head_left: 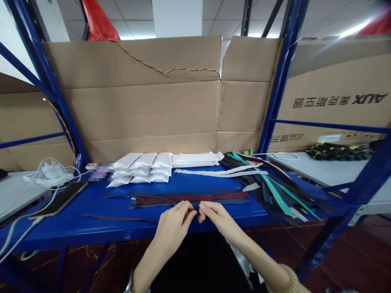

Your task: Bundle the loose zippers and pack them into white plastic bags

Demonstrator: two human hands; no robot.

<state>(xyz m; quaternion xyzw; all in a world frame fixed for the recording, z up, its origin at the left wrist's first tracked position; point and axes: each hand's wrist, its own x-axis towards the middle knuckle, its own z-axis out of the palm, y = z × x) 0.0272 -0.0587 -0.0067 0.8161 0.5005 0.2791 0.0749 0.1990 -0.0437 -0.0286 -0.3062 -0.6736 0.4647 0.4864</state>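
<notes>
Hands pinching a dark strip (197, 211) over the front of a blue table (195, 184)

At lower centre, left hand (173, 224) and right hand (219, 219) have fingertips closed on the strip between them; zippers (226, 197) lie just behind, white packets (143, 166) left of centre.

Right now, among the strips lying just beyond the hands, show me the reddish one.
The maroon strip, with the teal strip along its near edge; its neighbours are blue-green or dark.

phone (59, 200) on blue shelf (73, 234), left | red plastic (99, 20) above cardboard panel (152, 110) | twisted wire (166, 72) across panel
</notes>
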